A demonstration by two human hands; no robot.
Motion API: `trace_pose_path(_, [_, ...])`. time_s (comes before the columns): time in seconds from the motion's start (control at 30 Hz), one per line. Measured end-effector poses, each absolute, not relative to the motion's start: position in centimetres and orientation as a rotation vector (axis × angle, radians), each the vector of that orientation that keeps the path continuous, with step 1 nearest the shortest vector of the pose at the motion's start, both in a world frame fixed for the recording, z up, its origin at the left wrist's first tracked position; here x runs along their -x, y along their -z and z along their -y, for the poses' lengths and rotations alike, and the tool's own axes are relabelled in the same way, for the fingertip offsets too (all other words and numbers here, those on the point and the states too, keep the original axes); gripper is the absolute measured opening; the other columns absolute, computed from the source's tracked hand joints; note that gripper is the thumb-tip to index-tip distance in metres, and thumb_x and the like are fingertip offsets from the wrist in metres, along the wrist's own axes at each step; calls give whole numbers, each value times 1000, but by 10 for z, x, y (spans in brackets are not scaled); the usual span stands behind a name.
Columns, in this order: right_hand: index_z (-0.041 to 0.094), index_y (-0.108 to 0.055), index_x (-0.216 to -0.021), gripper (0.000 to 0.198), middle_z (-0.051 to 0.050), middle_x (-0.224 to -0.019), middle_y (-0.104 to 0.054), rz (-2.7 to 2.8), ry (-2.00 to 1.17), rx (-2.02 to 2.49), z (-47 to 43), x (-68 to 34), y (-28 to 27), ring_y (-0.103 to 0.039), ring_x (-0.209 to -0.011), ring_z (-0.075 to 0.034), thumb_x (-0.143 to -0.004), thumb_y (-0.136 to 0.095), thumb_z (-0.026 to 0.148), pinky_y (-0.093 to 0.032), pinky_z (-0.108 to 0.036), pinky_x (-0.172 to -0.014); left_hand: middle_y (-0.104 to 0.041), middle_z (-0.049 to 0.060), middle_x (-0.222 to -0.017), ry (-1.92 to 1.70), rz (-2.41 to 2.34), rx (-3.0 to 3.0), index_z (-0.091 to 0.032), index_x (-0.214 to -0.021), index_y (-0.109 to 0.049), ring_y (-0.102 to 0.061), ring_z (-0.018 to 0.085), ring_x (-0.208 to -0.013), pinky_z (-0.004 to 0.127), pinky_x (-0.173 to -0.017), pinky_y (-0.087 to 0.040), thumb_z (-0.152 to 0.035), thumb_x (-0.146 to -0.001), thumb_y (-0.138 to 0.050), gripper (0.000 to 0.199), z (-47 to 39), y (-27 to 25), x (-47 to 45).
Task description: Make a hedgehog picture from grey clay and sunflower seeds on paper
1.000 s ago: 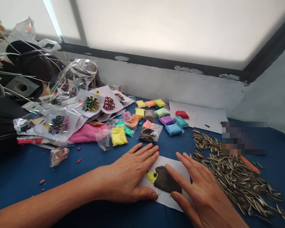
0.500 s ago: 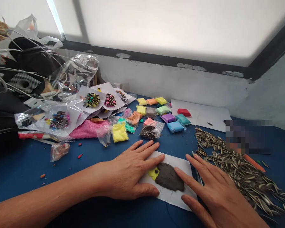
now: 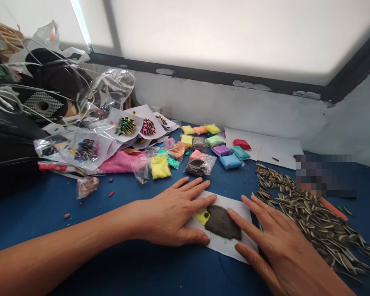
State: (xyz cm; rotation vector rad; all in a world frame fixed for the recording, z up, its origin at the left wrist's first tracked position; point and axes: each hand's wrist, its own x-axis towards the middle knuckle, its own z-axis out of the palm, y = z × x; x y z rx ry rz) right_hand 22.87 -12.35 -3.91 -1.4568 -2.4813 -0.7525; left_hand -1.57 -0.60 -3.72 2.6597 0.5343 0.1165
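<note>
A white sheet of paper (image 3: 217,245) lies on the blue table between my hands. Pressed onto it is a flat dark grey clay shape (image 3: 223,222) with a yellow clay head (image 3: 201,218) at its left, which bears a small dark dot. Short pencil strokes for legs show below the grey clay. My left hand (image 3: 175,213) lies flat with fingers spread over the paper's left side, partly covering the yellow clay. My right hand (image 3: 273,238) is spread at the paper's right edge, its index fingertip touching the grey clay's right side.
Sunflower seeds (image 3: 314,222) are heaped at the right. Clay packets, such as a blue one (image 3: 231,161) and a yellow one (image 3: 160,166), lie behind my hands. Bagged seed-and-clay pieces (image 3: 85,150) sit at the left near a black bag. A white sheet (image 3: 274,146) lies by the wall.
The camera view has shifted slightly, so the scene sits a little farther right. Both hands keep nearly the same spread pose around the clay shape.
</note>
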Motion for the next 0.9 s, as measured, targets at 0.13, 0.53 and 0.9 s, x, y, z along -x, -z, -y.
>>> trace_pose_path(0.13, [23, -64, -131, 44, -20, -133, -62, 2453, 695, 1479, 123, -225, 40, -59, -121, -36, -96, -46, 43, -54, -52, -86, -10, 16, -162, -43, -555, -2672, -18, -155, -29, -7, 33, -151, 54, -121, -9, -63, -91, -56, 83, 7, 33, 15])
trace_pose_path(0.53, [22, -61, -133, 44, -20, -139, -58, 2462, 545, 1504, 120, -217, 46, -55, -128, -36, -97, -45, 42, -52, -54, -91, -9, 15, -163, -63, -551, -2686, -21, -155, -30, -6, 33, -151, 54, -120, -8, -63, -91, -56, 81, 7, 36, 15])
trace_pose_path(0.9, [12, -63, -129, 48, -25, -130, -61, 2449, 763, 1460, 118, -233, 39, -61, -118, -40, -98, -42, 42, -55, -58, -83, -11, 17, -163, -36, -553, -2711, -17, -156, -28, -6, 31, -151, 51, -121, -7, -67, -92, -51, 85, 7, 33, 16])
